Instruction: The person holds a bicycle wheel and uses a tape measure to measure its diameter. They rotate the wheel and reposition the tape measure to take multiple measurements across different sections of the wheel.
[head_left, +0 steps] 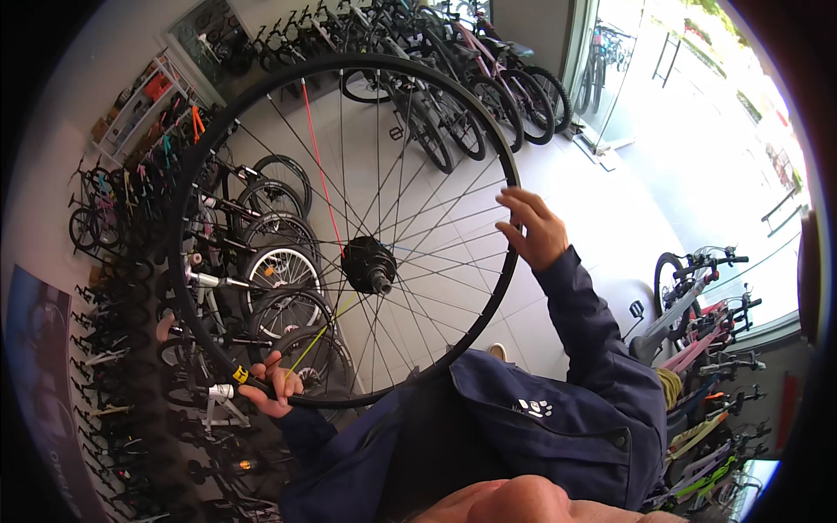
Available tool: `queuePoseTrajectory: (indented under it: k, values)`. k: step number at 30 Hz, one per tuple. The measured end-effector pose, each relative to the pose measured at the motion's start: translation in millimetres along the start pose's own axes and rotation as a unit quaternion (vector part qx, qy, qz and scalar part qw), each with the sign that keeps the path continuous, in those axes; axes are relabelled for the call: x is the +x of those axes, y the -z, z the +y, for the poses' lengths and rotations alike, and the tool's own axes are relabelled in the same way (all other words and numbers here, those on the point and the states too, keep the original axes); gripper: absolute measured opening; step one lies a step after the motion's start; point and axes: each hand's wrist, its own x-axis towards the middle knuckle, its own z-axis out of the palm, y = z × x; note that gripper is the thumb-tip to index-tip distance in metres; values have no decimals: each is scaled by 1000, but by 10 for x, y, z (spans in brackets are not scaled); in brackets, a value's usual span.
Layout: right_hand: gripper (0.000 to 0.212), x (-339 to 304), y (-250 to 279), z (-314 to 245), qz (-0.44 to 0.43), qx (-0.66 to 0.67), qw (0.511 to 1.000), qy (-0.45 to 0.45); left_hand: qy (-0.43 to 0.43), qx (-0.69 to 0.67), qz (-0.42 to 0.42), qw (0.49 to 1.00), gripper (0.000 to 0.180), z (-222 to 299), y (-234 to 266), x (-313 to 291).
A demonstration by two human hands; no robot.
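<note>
A large bare bicycle wheel (349, 61) with a black rim and no tyre is held up in front of me. Its black hub (359, 261) has a silver axle end. Most spokes are black, but a red spoke (322, 168) runs upward from the hub and a yellow-green spoke (321, 333) runs down toward my left hand. My left hand (277, 385) is closed round the lower left of the rim, close to a yellow sticker (241, 375). At the rim's right side is my right hand (536, 231), fingers stretched and thumb apart; whether it touches the rim is unclear.
Bicycles (488, 78) stand in a row at the back. More bicycles (279, 270) line the left side behind the wheel, and others (697, 349) are at the right. A glass door (610, 78) opens onto a bright outside. Pale tiled floor (593, 209) lies between the rows.
</note>
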Motion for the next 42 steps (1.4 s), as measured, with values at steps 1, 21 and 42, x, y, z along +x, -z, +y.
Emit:
queuePoseTrajectory:
  k: [1,21,42]
  values:
    - [43,62,35,79,-14,-6,1000,-4,0,13,-5,1000,65,-32,-43,75]
    - [87,-205,23,848,-33,52,997,-52,79,353,435,824,56,-582,61,325]
    - [51,395,220,836,-41,-146,988,-25,69,372,291,879,59,-608,-15,447]
